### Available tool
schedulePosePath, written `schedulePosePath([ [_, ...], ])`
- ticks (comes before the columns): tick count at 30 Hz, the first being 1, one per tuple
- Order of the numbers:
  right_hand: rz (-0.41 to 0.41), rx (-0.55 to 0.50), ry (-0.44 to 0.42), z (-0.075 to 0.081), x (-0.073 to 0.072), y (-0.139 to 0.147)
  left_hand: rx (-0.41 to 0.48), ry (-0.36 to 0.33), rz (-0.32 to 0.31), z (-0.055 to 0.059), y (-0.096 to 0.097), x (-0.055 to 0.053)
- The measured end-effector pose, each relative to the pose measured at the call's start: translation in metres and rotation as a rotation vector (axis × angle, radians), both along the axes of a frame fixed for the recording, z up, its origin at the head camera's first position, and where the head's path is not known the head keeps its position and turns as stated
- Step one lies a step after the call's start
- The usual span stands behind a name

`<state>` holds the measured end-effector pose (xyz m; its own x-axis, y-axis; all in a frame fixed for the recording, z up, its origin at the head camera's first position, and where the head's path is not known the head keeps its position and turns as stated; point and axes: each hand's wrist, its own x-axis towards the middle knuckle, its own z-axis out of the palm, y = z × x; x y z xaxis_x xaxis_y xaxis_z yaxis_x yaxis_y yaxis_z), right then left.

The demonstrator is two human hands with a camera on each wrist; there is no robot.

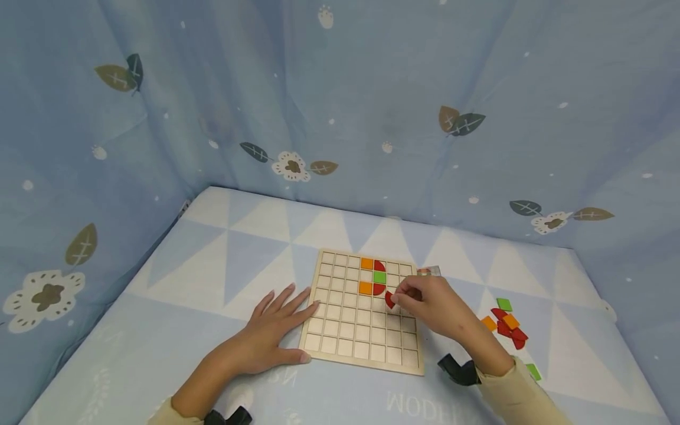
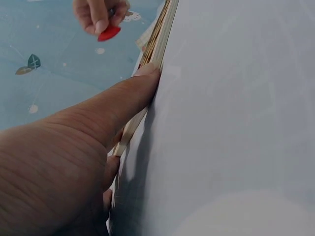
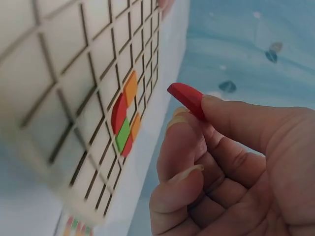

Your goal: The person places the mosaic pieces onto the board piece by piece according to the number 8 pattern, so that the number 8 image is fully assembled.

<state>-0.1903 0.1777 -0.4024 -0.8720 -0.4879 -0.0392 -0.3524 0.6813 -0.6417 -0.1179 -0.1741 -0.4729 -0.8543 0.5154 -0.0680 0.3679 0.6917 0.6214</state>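
Observation:
A wooden grid board (image 1: 345, 330) lies on the cloth-covered table. My left hand (image 1: 265, 336) rests spread at its left side, fingertips on the edge and thumb by the near corner. Between thumb and fingertips, my right hand (image 1: 438, 304) pinches a red quarter-circle tile (image 3: 187, 97), held above the board's right half. Set in the grid are an upper orange square (image 1: 366, 264), a lower orange square (image 1: 365, 287), a green square (image 1: 379, 277), an upper red quarter-circle (image 1: 379, 265) and a lower red quarter-circle (image 1: 378, 289).
Right of the right forearm lies a loose pile of red tiles (image 1: 504, 329), orange tiles (image 1: 511, 321) and green tiles (image 1: 504, 304). A small printed card (image 1: 430, 271) sits by the board's far right corner, partly behind the right hand. A blue patterned curtain (image 1: 372, 118) hangs behind the table.

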Motion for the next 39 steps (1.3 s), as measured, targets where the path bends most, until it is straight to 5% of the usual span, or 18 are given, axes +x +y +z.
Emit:
schedulePosePath([
  [9,0.112,0.051,-0.060,-0.015,-0.045,-0.040,0.002,0.003,-0.008,0.001,0.002,0.000],
  [18,0.150,0.143,-0.088,-0.018,-0.063,-0.065,-0.010,0.002,-0.004,0.004,0.005,-0.001],
  [39,0.147,0.239,0.091,-0.034,-0.044,-0.081,-0.004,0.021,-0.004,0.004,0.002,0.000],
])
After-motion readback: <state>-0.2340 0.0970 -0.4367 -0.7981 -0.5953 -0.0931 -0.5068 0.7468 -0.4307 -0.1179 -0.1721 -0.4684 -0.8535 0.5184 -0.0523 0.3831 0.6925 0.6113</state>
